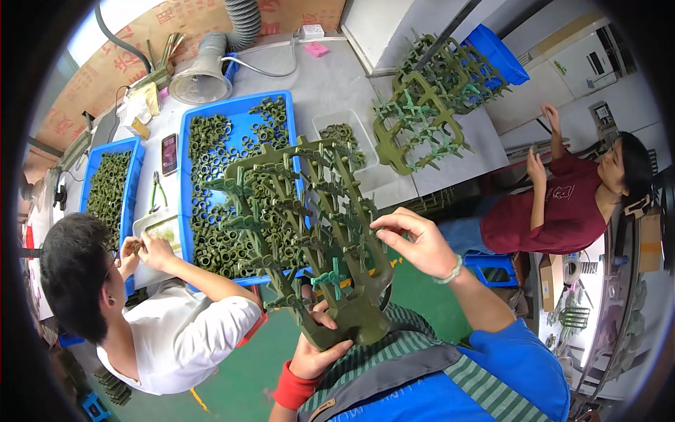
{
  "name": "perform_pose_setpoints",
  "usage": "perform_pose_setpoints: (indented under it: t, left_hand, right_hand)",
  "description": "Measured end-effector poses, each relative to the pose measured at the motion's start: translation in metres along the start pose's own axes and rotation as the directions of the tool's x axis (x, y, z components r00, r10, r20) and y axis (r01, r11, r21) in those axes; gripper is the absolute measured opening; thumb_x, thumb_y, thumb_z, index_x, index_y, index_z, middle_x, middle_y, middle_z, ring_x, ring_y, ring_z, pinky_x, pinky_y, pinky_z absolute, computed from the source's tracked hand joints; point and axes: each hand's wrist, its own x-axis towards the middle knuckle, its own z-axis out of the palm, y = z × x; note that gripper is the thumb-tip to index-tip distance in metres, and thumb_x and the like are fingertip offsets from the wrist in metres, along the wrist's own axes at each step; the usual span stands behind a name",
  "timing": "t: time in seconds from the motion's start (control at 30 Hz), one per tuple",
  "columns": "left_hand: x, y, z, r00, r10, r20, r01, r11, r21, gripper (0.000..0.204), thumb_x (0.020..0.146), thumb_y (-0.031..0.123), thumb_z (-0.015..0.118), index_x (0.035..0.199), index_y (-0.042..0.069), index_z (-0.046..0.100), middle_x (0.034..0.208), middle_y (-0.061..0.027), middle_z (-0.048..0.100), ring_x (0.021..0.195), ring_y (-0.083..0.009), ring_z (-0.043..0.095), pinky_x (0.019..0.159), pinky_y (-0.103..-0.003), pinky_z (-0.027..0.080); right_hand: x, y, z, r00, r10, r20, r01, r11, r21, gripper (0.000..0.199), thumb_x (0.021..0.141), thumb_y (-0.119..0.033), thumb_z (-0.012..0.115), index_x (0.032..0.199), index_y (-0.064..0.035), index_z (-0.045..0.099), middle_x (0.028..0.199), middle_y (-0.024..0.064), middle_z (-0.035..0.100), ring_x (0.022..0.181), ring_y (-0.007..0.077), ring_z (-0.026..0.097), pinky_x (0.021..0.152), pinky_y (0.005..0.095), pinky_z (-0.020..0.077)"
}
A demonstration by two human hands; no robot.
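A dark green wax casting tree (362,299) stands in front of me, its several bars set with small branching parts. Low on its thick base, my left hand (313,359) is closed around it, a red band on the wrist. Just beyond the tree's right edge is my right hand (422,246), thumb and forefinger bent with a small gap between their tips. I see nothing in that hand. One lighter teal part (332,274) shows low on the tree. Behind it, the tree partly hides a blue tray (242,105) of small green rings.
A narrower blue tray (137,151) of green parts, a phone (169,155) and pliers (156,193) lie left. A person in white (176,337) works at left, another in maroon (548,214) at right. More green trees (415,126) stand at the table's right end, near a clear bin (365,151).
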Motion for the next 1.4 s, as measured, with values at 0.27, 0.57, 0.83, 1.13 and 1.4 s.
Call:
perform_pose_setpoints:
  t: [0.27, 0.57, 0.83, 1.13, 1.4]
  left_hand:
    - [0.001, -0.016, -0.005, 0.999, -0.01, -0.049, 0.013, 0.998, 0.067, 0.049, 0.066, -0.011, 0.077, 0.099, 0.01, 0.047, 0.134, -0.012, 0.04, 0.118, -0.024, 0.05, 0.096, -0.036, 0.043]
    - [0.007, -0.012, -0.006, 0.999, 0.005, -0.036, -0.004, 1.0, 0.027, 0.049, 0.065, -0.008, 0.079, 0.098, 0.008, 0.047, 0.134, -0.0151, 0.04, 0.124, -0.0278, 0.046, 0.104, -0.041, 0.036]
    - [0.014, -0.009, -0.015, 0.999, 0.012, -0.048, -0.007, 0.994, 0.108, 0.048, 0.067, -0.004, 0.081, 0.099, 0.008, 0.048, 0.136, -0.0159, 0.04, 0.125, -0.0278, 0.046, 0.105, -0.042, 0.035]
    - [0.019, -0.007, -0.014, 0.992, -0.071, -0.104, 0.071, 0.997, -0.007, 0.047, 0.069, -0.005, 0.08, 0.101, 0.007, 0.048, 0.137, -0.014, 0.038, 0.125, -0.025, 0.045, 0.105, -0.039, 0.035]
    - [0.023, -0.005, -0.014, 0.993, -0.073, -0.093, 0.076, 0.997, 0.03, 0.045, 0.071, -0.005, 0.079, 0.102, 0.007, 0.048, 0.139, -0.0124, 0.037, 0.126, -0.0235, 0.044, 0.105, -0.037, 0.035]
  right_hand:
    - [0.026, 0.021, 0.012, 0.988, 0.045, -0.148, -0.038, 0.998, 0.051, 0.02, 0.093, -0.009, 0.064, 0.113, -0.0039, 0.066, 0.089, -0.003, 0.063, 0.079, 0.0039, 0.054, 0.072, 0.0211, 0.0443]
    - [0.049, 0.025, 0.021, 0.988, 0.009, -0.156, -0.014, 1.0, -0.028, 0.012, 0.091, -0.009, 0.066, 0.101, -0.0022, 0.068, 0.082, -0.0011, 0.06, 0.066, 0.0046, 0.051, 0.061, 0.0216, 0.0437]
    - [0.066, 0.021, 0.024, 0.992, 0.029, -0.126, -0.035, 0.998, -0.044, 0.017, 0.091, -0.008, 0.066, 0.106, -0.0033, 0.066, 0.083, -0.0008, 0.062, 0.067, 0.0043, 0.052, 0.062, 0.0218, 0.045]
    - [0.115, -0.014, 0.038, 0.969, -0.215, -0.121, 0.211, 0.976, -0.043, 0.016, 0.092, -0.009, 0.064, 0.106, -0.003, 0.068, 0.085, -0.0002, 0.058, 0.07, 0.0069, 0.053, 0.065, 0.0226, 0.0453]
    - [0.122, -0.016, 0.047, 0.999, -0.04, 0.007, 0.04, 0.999, 0.02, 0.016, 0.095, -0.014, 0.064, 0.102, -0.0018, 0.07, 0.086, -0.0044, 0.062, 0.072, 0.0022, 0.051, 0.065, 0.0195, 0.0423]
